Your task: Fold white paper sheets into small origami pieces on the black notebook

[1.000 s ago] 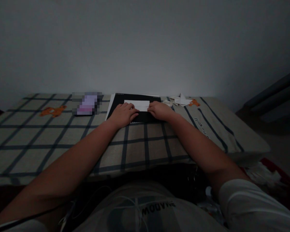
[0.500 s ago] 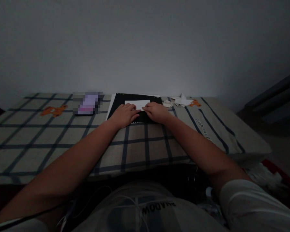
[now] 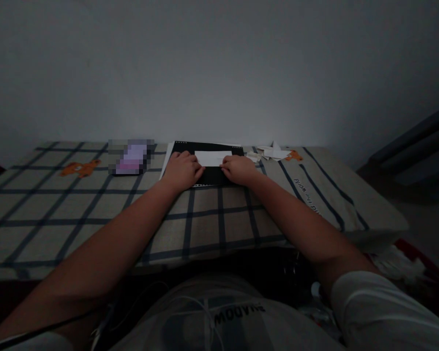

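One white paper (image 3: 212,158) between left hand (image 3: 183,171) and right hand (image 3: 239,169)

The white paper lies on a black cover (image 3: 212,176), its long side running from one hand to the other. The person's left hand is at its left end, fingers bent and thumb pointing inward; the right hand is at the other end, fingertips bunched near the lower corner. Each grip is narrow, though one cannot tell whether the paper is pinched or only pressed down. A faint line shows near the paper's right end.

White sheets (image 3: 167,160) stick out past the left edge of the black cover, which rests on a cloth-covered counter (image 3: 95,207) against a plain wall (image 3: 219,73). Just beyond the right hand lie some folded papers (image 3: 274,153), next to an orange figure (image 3: 294,155) on the cloth. Well to the left of the left hand is a phone (image 3: 133,158), its lit screen blurred into blocks, and farther left comes another orange figure (image 3: 81,168). Dark stripes cross the cloth, and lettering (image 3: 307,195) runs along its right side, near the right forearm.
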A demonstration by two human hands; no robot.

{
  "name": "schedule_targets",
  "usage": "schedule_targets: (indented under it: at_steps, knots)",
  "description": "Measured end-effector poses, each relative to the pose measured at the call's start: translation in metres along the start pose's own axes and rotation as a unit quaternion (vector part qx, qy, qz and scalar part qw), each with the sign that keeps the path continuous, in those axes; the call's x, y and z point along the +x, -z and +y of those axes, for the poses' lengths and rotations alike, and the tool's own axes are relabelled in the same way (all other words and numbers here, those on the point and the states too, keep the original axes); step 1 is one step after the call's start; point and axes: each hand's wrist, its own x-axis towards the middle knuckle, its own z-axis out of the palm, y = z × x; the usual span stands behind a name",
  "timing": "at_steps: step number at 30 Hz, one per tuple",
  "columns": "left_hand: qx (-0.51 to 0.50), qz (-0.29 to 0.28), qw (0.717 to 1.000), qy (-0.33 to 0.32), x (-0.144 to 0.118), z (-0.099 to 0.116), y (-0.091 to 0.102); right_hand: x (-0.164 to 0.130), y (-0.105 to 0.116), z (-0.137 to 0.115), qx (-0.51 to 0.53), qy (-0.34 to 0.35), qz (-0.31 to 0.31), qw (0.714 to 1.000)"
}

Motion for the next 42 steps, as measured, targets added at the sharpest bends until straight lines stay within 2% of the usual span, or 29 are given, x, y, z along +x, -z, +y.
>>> schedule_targets:
  at_steps: [5, 10, 15, 22, 30, 42]
  knots:
    - [-0.019, -0.037, 0.996, -0.085, -0.001, -0.006, -0.005, 0.0, -0.001, 0.002, 0.007, 0.014, 0.003, 1.0]
    - [-0.048, -0.054, 0.994, -0.084, 0.001, -0.008, -0.01, 0.003, -0.006, 0.006, 0.024, 0.015, 0.006, 1.0]
    - [-0.056, -0.054, 0.99, -0.119, 0.002, -0.005, -0.011, 0.007, -0.013, 0.01, 0.027, 0.034, 0.025, 0.999]
    - [-0.03, -0.041, 0.992, -0.116, 0.0, 0.003, -0.009, 0.008, -0.017, 0.005, 0.071, 0.065, 0.031, 0.995]
    - [-0.135, -0.036, 0.981, -0.137, 0.002, 0.001, -0.018, 0.019, -0.029, 0.008, 0.097, 0.054, 0.06, 0.992]
    - [-0.143, -0.038, 0.981, -0.128, 0.003, 0.0, -0.02, 0.021, -0.026, 0.004, 0.076, 0.09, 0.054, 0.992]
